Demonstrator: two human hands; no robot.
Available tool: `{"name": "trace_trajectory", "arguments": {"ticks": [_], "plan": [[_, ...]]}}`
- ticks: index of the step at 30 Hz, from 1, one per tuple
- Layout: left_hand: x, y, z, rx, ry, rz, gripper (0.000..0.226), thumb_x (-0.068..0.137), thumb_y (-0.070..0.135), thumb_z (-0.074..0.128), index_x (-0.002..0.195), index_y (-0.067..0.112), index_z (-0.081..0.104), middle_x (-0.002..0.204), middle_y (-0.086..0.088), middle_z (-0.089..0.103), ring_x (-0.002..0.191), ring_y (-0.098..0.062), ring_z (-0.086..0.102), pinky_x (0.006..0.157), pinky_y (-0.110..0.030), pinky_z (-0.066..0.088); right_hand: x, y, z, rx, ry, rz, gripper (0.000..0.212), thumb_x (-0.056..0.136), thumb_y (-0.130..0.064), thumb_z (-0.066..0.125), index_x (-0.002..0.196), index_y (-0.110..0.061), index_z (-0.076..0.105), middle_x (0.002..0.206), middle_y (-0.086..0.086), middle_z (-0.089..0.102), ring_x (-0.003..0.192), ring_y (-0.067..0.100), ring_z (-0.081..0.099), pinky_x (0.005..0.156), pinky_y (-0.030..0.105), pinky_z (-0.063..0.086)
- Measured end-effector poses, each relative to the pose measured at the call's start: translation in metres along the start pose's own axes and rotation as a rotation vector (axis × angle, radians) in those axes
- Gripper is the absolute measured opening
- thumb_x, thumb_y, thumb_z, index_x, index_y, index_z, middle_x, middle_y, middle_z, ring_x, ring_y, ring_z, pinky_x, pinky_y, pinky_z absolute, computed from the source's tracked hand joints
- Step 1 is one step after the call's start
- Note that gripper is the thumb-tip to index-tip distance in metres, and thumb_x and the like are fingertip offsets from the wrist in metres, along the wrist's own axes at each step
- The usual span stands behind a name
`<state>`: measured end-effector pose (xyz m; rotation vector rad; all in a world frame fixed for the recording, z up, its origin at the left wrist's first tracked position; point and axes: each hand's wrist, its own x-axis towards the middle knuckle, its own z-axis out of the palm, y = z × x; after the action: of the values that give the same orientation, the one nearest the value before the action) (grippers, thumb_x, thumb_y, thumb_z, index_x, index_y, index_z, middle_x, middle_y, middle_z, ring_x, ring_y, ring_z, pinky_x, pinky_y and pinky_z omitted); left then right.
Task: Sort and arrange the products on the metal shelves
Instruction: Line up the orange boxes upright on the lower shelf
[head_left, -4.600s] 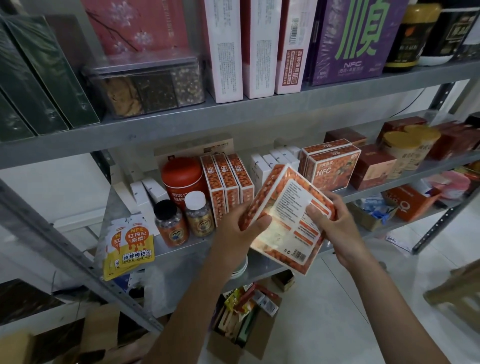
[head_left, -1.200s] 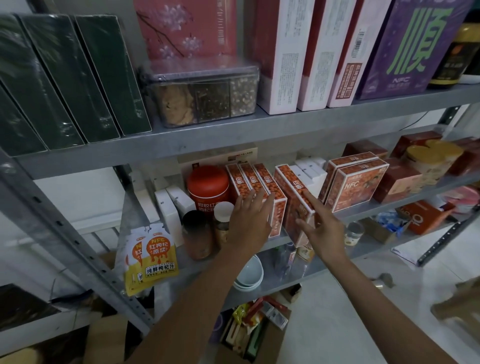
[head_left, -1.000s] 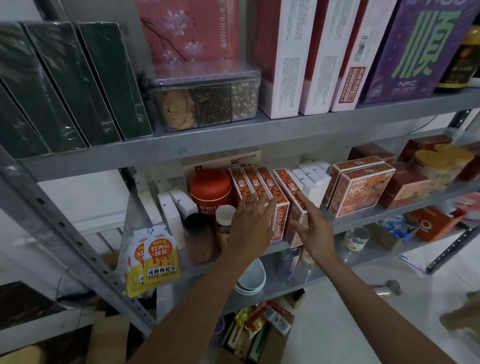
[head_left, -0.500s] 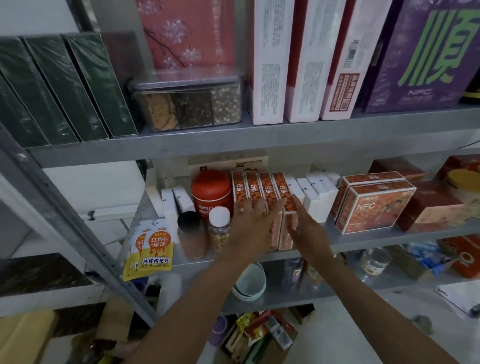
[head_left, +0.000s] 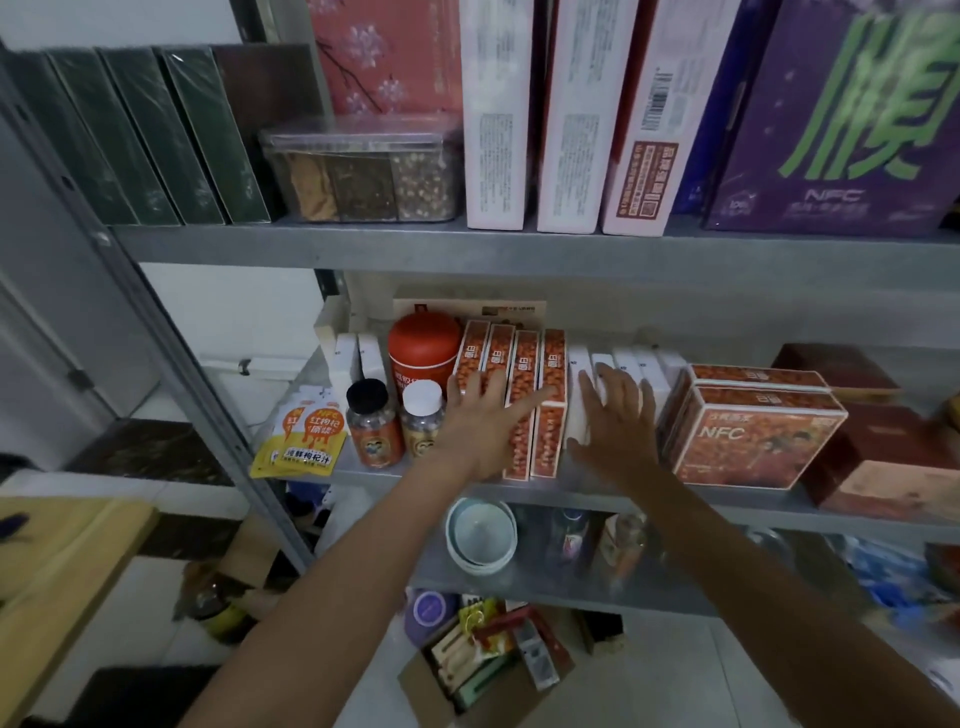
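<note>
**Squaring up the orange boxes on the middle shelf**

Head cam: both hands are flat with fingers straight, so nothing's gripped. The left hand (head_left: 483, 421) presses on the fronts of the four orange boxes (head_left: 553, 364). They stand upright side by side on the middle metal shelf (head_left: 753, 512), between the red canister (head_left: 423, 353) and the white boxes (head_left: 576, 364). The right hand (head_left: 618, 421) lies spread on those white boxes. My guess: flat palms are nudging the row flush, with narrow faces out so the labels read. The matching NFC boxes (head_left: 753, 441) sit just to the right.

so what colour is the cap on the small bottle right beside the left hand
The cap is white; the head view shows it.
</note>
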<state>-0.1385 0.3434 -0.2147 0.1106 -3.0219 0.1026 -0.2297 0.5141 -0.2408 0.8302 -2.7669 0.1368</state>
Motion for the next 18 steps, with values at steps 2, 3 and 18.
{"name": "trace_trajectory", "arguments": {"ticks": [2,3,18], "plan": [[0.0,0.001,0.0,0.005,-0.009,-0.009,0.1,0.082,0.033,0.069,0.146,0.053,-0.005,0.145,-0.009,0.015,0.135,-0.037,0.011,0.114,-0.066,0.009,0.001,0.001,0.003,0.011,0.008,-0.005,0.078,0.092,-0.049,0.054,0.154,-0.016,0.02,0.163,0.011,0.01,0.15,0.029,0.005,0.118,0.047,-0.008],[-0.001,0.002,0.0,0.007,-0.007,-0.013,0.1,0.082,0.035,0.07,0.146,0.053,-0.006,0.144,-0.009,0.014,0.134,-0.036,0.01,0.114,-0.066,0.008,0.001,-0.001,0.003,0.027,0.038,-0.002,0.072,0.092,-0.044,0.056,0.151,-0.014,0.028,0.161,0.013,0.017,0.15,0.03,0.009,0.118,0.047,-0.007],[0.0,0.003,0.003,0.007,0.001,-0.028,0.096,0.085,0.038,0.067,0.146,0.052,-0.005,0.145,-0.011,0.015,0.135,-0.037,0.01,0.115,-0.065,0.006,-0.007,-0.012,0.005,0.213,0.303,0.015,0.03,0.088,-0.031,0.063,0.101,-0.005,0.065,0.132,0.022,0.059,0.132,0.034,0.049,0.115,0.047,0.005]]}}
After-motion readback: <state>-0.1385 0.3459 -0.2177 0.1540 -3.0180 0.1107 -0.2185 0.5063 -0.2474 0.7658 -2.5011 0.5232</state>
